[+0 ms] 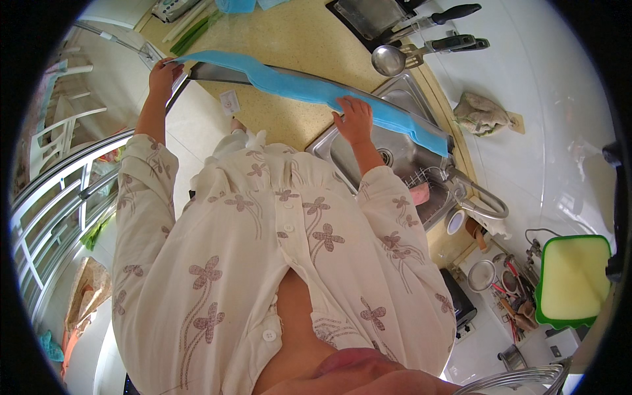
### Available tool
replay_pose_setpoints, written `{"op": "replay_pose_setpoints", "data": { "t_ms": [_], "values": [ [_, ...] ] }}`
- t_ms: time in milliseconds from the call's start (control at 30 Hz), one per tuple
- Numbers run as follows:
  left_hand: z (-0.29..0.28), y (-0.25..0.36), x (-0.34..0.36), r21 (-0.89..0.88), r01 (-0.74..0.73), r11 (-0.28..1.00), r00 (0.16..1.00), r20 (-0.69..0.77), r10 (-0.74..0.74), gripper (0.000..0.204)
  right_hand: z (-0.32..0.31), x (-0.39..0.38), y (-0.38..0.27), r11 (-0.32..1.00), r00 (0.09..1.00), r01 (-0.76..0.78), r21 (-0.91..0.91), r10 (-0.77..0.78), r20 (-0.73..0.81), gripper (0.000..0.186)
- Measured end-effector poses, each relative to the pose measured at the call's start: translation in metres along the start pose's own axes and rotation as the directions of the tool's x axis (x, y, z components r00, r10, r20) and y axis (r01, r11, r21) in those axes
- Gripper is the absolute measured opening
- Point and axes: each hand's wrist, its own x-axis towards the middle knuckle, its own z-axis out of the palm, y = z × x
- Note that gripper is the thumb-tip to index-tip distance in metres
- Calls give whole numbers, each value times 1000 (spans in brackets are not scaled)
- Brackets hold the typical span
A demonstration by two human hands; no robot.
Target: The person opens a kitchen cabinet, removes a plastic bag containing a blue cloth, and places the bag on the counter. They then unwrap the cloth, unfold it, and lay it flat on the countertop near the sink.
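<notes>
Speckled yellow tabletop (pixel 289 46) fills the upper view, with a steel sink (pixel 401 155) sunk into it. Stretched along the edge lies a long blue cloth (pixel 316 89), draped over a metal strip, likely so it lies flat between both ends. At one end, the left hand (pixel 164 74) has its grip clamped on the cloth's tip. Over the sink, the right hand (pixel 354 118) presses flat on the cloth, fingers together. Beyond, a ladle (pixel 390 60) rests on the tabletop.
</notes>
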Motion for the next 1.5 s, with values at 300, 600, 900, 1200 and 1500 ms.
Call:
{"op": "replay_pose_setpoints", "data": {
  "t_ms": [300, 600, 900, 1200, 1500],
  "values": [
    [-7, -6, 11, 239, -64, 969, 993, -81, 86, 18, -8, 12, 21, 985, 986, -164, 48, 162, 37, 18],
    [-4, -19, 26, 804, -214, 555, 952, 43, 304, 39, -63, 52, 64, 938, 855, -326, 115, 240, 460, 21],
    [32, -14, -10, 977, 1, 215, 991, -29, 127, 39, -35, 55, 73, 937, 813, -222, -271, 331, 479, 26],
    [46, -8, -25, 977, 82, 198, 995, -93, 47, 38, -25, 55, 66, 907, 833, -131, -401, 320, 451, 26],
    [45, -16, -25, 980, 63, 186, 996, -74, 50, 36, -30, 65, 55, 863, 760, -159, -479, 416, 499, 25]
  ]
}}
